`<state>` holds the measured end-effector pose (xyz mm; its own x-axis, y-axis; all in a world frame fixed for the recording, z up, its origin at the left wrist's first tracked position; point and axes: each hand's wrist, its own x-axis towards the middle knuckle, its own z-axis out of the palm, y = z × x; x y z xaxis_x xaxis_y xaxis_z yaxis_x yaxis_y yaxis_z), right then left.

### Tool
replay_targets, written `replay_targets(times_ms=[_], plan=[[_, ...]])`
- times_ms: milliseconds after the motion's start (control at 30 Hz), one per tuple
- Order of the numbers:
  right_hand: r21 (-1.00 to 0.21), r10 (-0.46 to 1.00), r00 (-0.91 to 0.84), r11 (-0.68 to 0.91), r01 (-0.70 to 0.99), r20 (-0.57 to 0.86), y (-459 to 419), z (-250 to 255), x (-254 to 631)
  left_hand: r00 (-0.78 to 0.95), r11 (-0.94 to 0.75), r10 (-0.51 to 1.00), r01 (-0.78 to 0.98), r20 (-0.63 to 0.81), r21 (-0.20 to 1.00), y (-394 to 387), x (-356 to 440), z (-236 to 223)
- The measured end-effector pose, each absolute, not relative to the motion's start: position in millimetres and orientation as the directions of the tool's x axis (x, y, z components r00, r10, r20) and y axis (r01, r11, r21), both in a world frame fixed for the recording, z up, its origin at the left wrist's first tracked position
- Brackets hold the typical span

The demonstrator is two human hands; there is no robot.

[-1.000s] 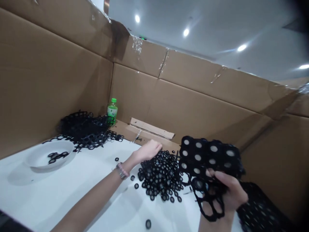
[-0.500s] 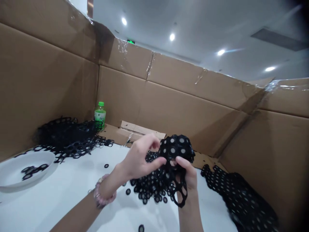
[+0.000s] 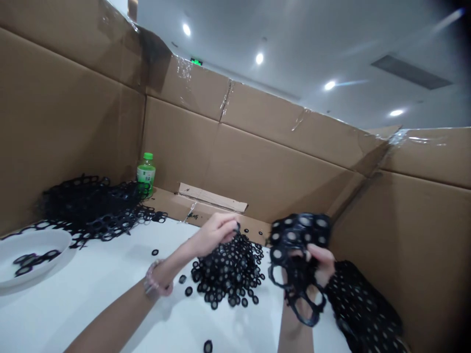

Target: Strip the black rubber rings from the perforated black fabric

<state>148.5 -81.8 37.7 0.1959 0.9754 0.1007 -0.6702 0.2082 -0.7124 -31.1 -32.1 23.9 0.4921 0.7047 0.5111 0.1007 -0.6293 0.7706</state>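
My right hand (image 3: 322, 264) grips a black rubber sheet (image 3: 300, 230) with rows of round, pale-centred pieces. The lower part of that sheet has open holes and hangs over my wrist. Over the back of a heap of small black rings (image 3: 230, 269), my left hand (image 3: 219, 230) is pinched closed, away from the sheet. A small dark bit, seemingly one black ring, shows at its fingertips. Several loose rings lie around the heap, one of them a single ring (image 3: 208, 346) near the front of the white table (image 3: 121, 289).
At the left are a white bowl (image 3: 62, 240) holding several black pieces and a tangle of holed black webbing (image 3: 91, 203). A green bottle (image 3: 146, 176) stands in the corner. More dotted black sheets (image 3: 364, 304) lie at right. Cardboard walls (image 3: 279, 166) surround the table.
My left hand came to the sheet, then pulled back left over the heap, fingers pinched. My right hand brought the sheet inward, then moved it right again. The view has turned right.
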Motion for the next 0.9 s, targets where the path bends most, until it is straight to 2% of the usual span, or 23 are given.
replay_targets(times_ms=[67, 133, 167, 233, 300, 367, 433, 467, 500, 567, 600, 700, 800, 900], plan=[[-0.674, 0.952, 0.258, 0.301, -0.675, 0.167, -85, 40, 159, 0.465, -0.622, 0.749, 0.25, 0.471, 0.742, -15, -34, 12], [-0.663, 0.942, 0.247, 0.335, -0.669, 0.227, -85, 41, 165, 0.53, -0.628, 0.766, 0.499, 0.363, 0.597, 2, -31, -8], [-0.669, 0.946, 0.217, 0.323, -0.67, 0.241, -84, 42, 166, 0.579, -0.622, 0.772, 0.605, 0.262, 0.497, 10, -28, -21], [-0.682, 0.963, 0.135, 0.262, -0.683, 0.234, -79, 43, 164, 0.61, -0.61, 0.777, 0.666, 0.157, 0.43, 20, -17, -46], [-0.644, 0.965, 0.089, 0.231, -0.73, 0.245, -75, 44, 160, 0.608, -0.595, 0.786, 0.696, 0.112, 0.402, 26, -7, -64], [-0.586, 0.961, 0.068, 0.219, -0.78, 0.269, -73, 45, 157, 0.583, -0.576, 0.805, 0.724, 0.11, 0.38, 25, -3, -67], [-0.548, 0.958, 0.056, 0.208, -0.81, 0.281, -74, 46, 152, 0.521, -0.552, 0.831, 0.735, 0.193, 0.393, 15, -4, -52], [-0.54, 0.958, 0.057, 0.207, -0.816, 0.282, -75, 47, 149, 0.485, -0.55, 0.835, 0.725, 0.26, 0.414, 6, -6, -40], [-0.54, 0.958, 0.062, 0.21, -0.815, 0.279, -77, 47, 146, 0.418, -0.56, 0.827, 0.672, 0.377, 0.484, -5, -8, -26], [-0.561, 0.962, 0.067, 0.21, -0.801, 0.265, -81, 47, 137, 0.325, -0.655, 0.753, 0.455, 0.573, 0.603, -30, -12, 0], [-0.579, 0.968, 0.06, 0.195, -0.791, 0.244, -83, 47, 131, 0.318, -0.689, 0.724, 0.345, 0.612, 0.637, -43, -13, 11], [-0.616, 0.99, 0.007, 0.094, -0.782, 0.142, -88, 47, 117, 0.431, -0.711, 0.672, 0.149, 0.602, 0.687, -69, -12, 28], [-0.583, 0.996, -0.024, 0.031, -0.812, 0.087, -90, 48, 109, 0.492, -0.7, 0.653, 0.101, 0.576, 0.707, -74, -9, 28], [-0.541, 0.993, -0.016, 0.05, -0.839, 0.116, -86, 46, 112, 0.534, -0.742, 0.589, 0.058, 0.607, 0.668, -70, -5, 23]])
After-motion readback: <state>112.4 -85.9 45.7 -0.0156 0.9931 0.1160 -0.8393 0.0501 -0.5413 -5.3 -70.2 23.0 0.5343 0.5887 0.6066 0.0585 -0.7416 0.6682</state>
